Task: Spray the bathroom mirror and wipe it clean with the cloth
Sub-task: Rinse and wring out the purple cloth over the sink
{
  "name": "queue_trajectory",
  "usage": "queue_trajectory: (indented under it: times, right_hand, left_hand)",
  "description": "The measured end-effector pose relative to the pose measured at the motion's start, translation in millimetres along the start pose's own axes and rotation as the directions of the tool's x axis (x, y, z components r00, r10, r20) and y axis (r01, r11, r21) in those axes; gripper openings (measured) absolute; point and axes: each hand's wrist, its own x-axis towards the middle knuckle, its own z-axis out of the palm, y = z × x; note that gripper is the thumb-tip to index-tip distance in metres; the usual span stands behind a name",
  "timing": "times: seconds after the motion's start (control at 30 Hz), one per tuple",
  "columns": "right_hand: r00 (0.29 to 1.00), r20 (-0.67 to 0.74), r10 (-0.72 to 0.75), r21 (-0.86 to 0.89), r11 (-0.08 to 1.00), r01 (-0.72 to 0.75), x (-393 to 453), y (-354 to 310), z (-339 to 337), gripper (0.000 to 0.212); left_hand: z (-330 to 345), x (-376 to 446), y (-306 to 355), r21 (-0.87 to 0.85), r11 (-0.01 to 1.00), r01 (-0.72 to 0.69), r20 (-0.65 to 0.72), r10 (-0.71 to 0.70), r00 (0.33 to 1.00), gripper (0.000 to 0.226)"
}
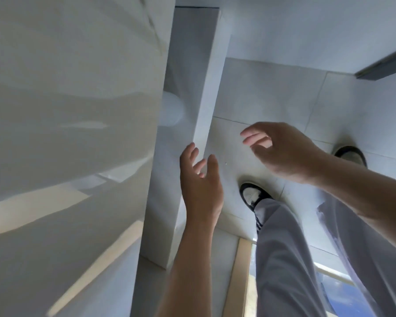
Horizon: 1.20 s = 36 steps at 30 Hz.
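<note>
- Glossy pale panel — fills the left half of the view, running top to bottom; it carries soft reflections and warm tan streaks low down. Whether this is the mirror, a door or a wall cannot be told
- White tiled floor — takes up the right half, seen steeply from above, with thin grout lines crossing it
- White upright edge — a narrow slab or cabinet side standing between the glossy panel and the floor, tapering toward the bottom of the view
- Grey trousers — both legs descend from lower right toward the shoes
- Right hand — bare forearm enters from the right edge; the hand hangs over the floor, fingers apart and loosely curled, holding nothing
- Left hand — forearm rises from the bottom edge; palm turned inward, fingers spread and empty, fingertips just beside the white upright edge, contact uncertain
- The two hands are apart, neither touching the other
- Dark bar — a grey strip at upper right, cut by the edge of the view
- Tan threshold strip — at the floor's lower margin, beside a blue patch
- Black-and-white shoes — one under the right wrist, the second further right
- Spray bottle and cloth: neither can be seen in this view
</note>
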Motion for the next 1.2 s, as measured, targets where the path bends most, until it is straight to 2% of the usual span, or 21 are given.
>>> queue_trajectory:
  times: [0.13,0.27,0.4,0.5,0.67,0.8,0.9,1.07,1.2]
  right_hand:
    - [0.999,0.037,0.013,-0.198,0.98,-0.006,-43.9,-14.8,-31.6,0.038]
    - [0.999,0.031,-0.02,-0.34,0.94,0.029,-89.7,-53.5,-70.7,0.035]
    - [0.997,0.057,-0.052,-0.408,0.91,0.071,-140.3,-97.1,-117.6,0.035]
    - [0.995,0.045,-0.084,-0.424,0.9,0.095,-163.2,-142.0,-151.3,0.027]
    - [0.974,0.003,-0.225,-0.407,0.89,0.207,-192.5,-236.0,-183.5,0.019]
    - [0.934,0.007,-0.357,-0.406,0.853,0.329,-218.5,-318.4,-203.7,0.019]
    - [0.91,0.015,-0.414,-0.387,0.837,0.387,-229.0,-355.0,-212.5,0.021]
    - [0.88,0.123,-0.459,-0.357,0.807,0.471,-243.8,-409.7,-196.8,0.023]
    - [0.867,0.158,-0.473,-0.345,0.796,0.497,-253.6,-430.1,-159.5,0.023]
  left_hand:
    - [-3.6,-38.8,23.9,-0.063,0.998,0.017,0.049,-0.014,0.999,0.043]
    - [-21.7,-69.0,62.1,-0.049,0.997,-0.051,0.041,0.053,0.998,0.047]
    - [-44.9,-118.3,114.6,-0.03,0.994,-0.101,0.073,0.103,0.992,0.05]
    - [-70.5,-149.7,169.2,-0.057,0.983,-0.177,0.094,0.181,0.979,0.051]
    - [-136.3,-179.2,243.7,-0.046,0.956,-0.288,0.126,0.292,0.948,0.052]
    - [-196.5,-212.4,287.9,-0.101,0.924,-0.368,0.015,0.371,0.928,0.054]
    - [-223.5,-226.8,295.8,-0.101,0.919,-0.382,-0.041,0.38,0.924,0.055]
    - [-274.3,-254.7,275.4,-0.173,0.931,-0.322,-0.237,0.278,0.931,0.051]
    - [-300.3,-263.7,243.2,-0.257,0.939,-0.23,-0.289,0.153,0.945,0.049]
